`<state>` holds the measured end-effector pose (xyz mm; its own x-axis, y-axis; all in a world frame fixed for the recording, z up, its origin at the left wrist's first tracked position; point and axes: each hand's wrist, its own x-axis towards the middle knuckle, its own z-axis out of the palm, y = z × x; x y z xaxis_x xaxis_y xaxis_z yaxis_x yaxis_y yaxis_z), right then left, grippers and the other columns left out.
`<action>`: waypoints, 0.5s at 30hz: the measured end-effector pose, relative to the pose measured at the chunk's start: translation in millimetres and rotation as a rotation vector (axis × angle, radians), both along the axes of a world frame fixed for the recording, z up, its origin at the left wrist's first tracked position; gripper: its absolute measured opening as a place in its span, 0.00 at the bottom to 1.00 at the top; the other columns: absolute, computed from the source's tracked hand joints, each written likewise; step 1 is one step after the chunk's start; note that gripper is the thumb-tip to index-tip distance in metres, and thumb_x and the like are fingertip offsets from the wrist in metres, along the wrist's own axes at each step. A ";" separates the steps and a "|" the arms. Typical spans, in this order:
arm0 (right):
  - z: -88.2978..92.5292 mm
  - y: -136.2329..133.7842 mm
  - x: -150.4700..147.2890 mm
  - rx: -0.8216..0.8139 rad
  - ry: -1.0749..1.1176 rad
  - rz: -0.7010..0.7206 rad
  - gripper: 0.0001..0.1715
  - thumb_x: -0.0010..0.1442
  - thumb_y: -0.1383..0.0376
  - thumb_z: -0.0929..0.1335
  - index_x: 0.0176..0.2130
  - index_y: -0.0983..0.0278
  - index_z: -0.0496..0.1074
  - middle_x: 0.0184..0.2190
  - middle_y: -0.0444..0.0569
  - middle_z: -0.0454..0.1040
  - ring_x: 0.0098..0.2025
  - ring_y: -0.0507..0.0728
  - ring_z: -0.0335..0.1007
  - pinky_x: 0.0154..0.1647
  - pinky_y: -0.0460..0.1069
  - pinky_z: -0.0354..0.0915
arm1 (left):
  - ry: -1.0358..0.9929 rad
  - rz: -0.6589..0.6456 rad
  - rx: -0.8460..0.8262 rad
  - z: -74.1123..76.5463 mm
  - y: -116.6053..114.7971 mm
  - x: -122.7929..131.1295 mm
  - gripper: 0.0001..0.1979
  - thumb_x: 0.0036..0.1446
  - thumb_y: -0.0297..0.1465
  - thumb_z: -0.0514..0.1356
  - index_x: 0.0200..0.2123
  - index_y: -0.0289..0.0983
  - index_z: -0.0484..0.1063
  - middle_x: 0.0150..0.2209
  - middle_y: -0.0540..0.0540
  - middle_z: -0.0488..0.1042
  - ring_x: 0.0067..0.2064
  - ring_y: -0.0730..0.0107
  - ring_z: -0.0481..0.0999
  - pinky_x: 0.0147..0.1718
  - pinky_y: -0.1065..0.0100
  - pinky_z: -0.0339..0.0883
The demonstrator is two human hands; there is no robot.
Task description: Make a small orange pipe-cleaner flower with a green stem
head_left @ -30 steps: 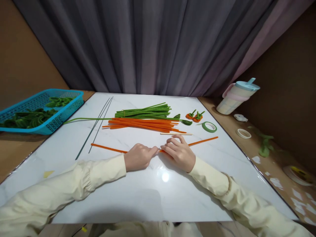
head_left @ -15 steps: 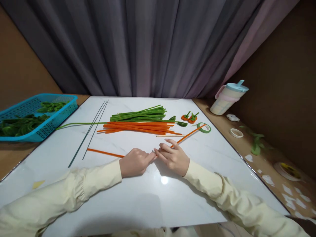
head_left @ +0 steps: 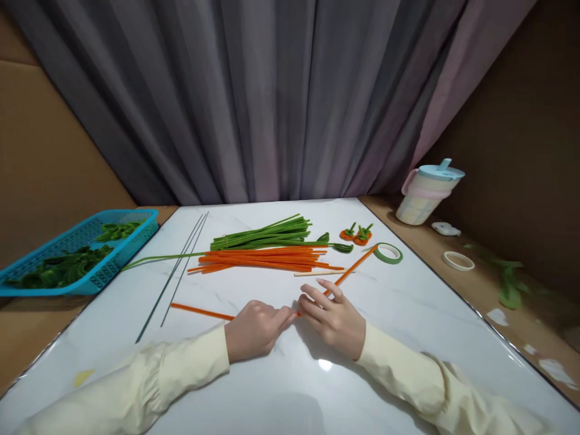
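An orange pipe cleaner (head_left: 202, 312) runs through both hands low over the white tabletop. My left hand (head_left: 258, 329) is closed on it, thumb and index finger pinching near the middle. Close by on the right, my right hand (head_left: 333, 317) grips the same pipe cleaner between thumb and index, its other fingers raised and curled. One end slants up right to a roll of green tape (head_left: 395, 255). Beyond the hands lie a bundle of orange pipe cleaners (head_left: 263, 258) and a bundle of green ones (head_left: 267, 234). The fingertips partly hide the pinched stretch.
A blue basket (head_left: 86, 287) of green pieces stands at left, beside thin dark rods (head_left: 170, 278). Two small orange-and-green shapes (head_left: 362, 235) lie at back right, near a thin wooden stick (head_left: 312, 274). A tumbler (head_left: 428, 193) and white ring (head_left: 458, 261) stand right.
The view has tilted up, so everything sits lower in the picture. My hands have moved slightly apart at the fingertips, showing a bit of orange between them.
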<state>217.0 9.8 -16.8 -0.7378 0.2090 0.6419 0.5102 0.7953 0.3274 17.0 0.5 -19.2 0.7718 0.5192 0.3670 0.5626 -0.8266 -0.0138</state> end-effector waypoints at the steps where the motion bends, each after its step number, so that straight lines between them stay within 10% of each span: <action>1: -0.7 0.4 -0.2 -0.010 -0.005 0.007 0.18 0.61 0.75 0.57 0.28 0.67 0.71 0.29 0.48 0.73 0.45 0.58 0.65 0.55 0.57 0.51 | -0.002 -0.003 0.007 0.1 0.0 -0.1 0.11 0.64 0.28 0.44 0.30 0.36 0.61 0.17 0.52 0.67 0.17 0.72 0.66 0.17 0.71 0.53; 15: -0.3 2.1 1.6 -0.012 0.014 0.007 0.14 0.63 0.75 0.58 0.39 0.70 0.70 0.26 0.47 0.72 0.39 0.55 0.67 0.52 0.56 0.53 | -0.008 -0.005 -0.003 -0.4 0.8 -0.5 0.11 0.64 0.28 0.42 0.31 0.36 0.60 0.17 0.52 0.67 0.16 0.71 0.67 0.16 0.70 0.52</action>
